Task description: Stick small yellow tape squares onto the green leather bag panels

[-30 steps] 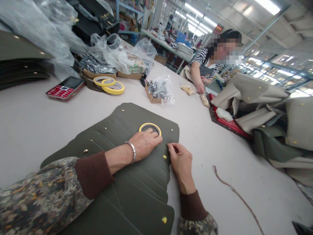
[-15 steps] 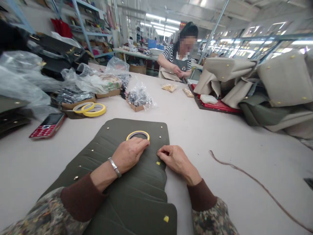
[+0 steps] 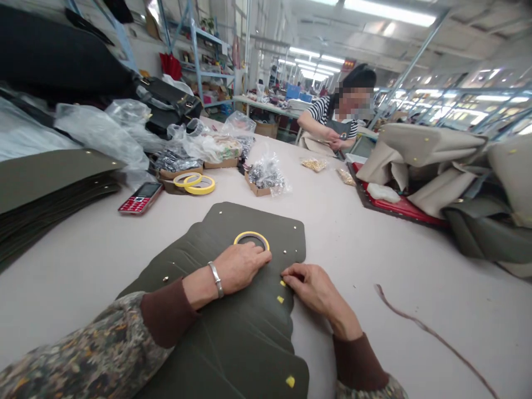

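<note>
Pale desk (image 3: 374,244) carries fanned dark olive leather panels (image 3: 233,332) near its front edge. My left hand (image 3: 243,266) lies flat, released, on them, fingertips touching a yellow tape roll (image 3: 251,233). My right hand (image 3: 313,288) curls at their right edge; whether it grips anything I cannot tell.

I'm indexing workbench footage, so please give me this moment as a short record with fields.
left hand: palm down on the stacked olive panels, fingertips at the yellow tape roll
right hand: fingertips at the top panel's right edge, beside a small yellow tape tab
surface: pale table
nearby: red phone, two more tape rolls, brown cord
other person: co-worker across the table, hands on beige material
</note>
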Available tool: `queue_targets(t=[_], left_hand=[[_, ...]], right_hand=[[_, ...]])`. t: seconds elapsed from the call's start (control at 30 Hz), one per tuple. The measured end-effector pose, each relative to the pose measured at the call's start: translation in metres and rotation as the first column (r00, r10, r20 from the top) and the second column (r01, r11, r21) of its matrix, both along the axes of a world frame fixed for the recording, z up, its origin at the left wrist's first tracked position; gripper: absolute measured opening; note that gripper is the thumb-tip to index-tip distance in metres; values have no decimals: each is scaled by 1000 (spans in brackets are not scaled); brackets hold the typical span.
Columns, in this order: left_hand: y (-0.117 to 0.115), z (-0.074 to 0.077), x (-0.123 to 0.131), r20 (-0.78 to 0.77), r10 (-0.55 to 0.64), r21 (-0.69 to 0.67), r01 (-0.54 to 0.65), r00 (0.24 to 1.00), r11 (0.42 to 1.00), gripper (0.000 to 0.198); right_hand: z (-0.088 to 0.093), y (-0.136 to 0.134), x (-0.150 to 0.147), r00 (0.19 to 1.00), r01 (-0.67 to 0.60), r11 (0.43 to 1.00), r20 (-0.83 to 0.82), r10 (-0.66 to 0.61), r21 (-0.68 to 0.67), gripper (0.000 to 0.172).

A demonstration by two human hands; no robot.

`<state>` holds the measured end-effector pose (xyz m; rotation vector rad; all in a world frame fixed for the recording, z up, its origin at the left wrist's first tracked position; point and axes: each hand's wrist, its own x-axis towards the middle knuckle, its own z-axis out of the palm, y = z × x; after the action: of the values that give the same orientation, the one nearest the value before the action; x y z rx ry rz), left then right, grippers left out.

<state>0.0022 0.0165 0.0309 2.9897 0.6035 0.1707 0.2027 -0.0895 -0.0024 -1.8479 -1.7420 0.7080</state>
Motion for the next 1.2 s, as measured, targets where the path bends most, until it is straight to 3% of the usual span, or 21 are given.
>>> queue_targets(t=[0.07, 0.17, 0.23, 0.3, 0.37, 0.47, 0.67, 1.1, 1.2], left_hand=[[3, 8, 4, 47, 18, -12, -17, 999, 1000, 17], [9, 16, 14, 157, 27, -36, -22, 987, 999, 19], [12, 14, 20, 239, 24, -54, -11, 971, 998, 20], [12, 4, 22, 299, 27, -69, -7, 954, 998, 28], [10, -7, 22, 336, 27, -72, -3, 941, 997, 40], [7, -20, 20, 372, 12, -46, 5, 928, 999, 44], [3, -23, 20, 392, -15, -41, 34, 920, 999, 33], [7, -19, 23, 348, 103, -181, -41, 932, 983, 12], [10, -20, 25, 390, 121, -178, -54, 913, 983, 15]], right_hand=[[2, 2, 0, 998, 19, 1000, -60, -19, -8, 21], [-1, 5, -2, 968, 195, 974, -185, -171, 118, 19], [-3, 6, -3, 920, 322, 922, -301, -251, 215, 20], [-5, 7, -4, 883, 373, 889, -394, -254, 264, 22], [-5, 7, -6, 885, 355, 877, -417, -205, 323, 21], [-1, 9, -11, 946, 238, 854, -310, -95, 463, 20], [4, 15, -20, 994, 99, 811, -97, -53, 577, 13], [1, 22, -24, 981, 91, 798, 83, -174, 596, 15], [4, 27, -28, 976, 201, 818, -38, -214, 538, 13]])
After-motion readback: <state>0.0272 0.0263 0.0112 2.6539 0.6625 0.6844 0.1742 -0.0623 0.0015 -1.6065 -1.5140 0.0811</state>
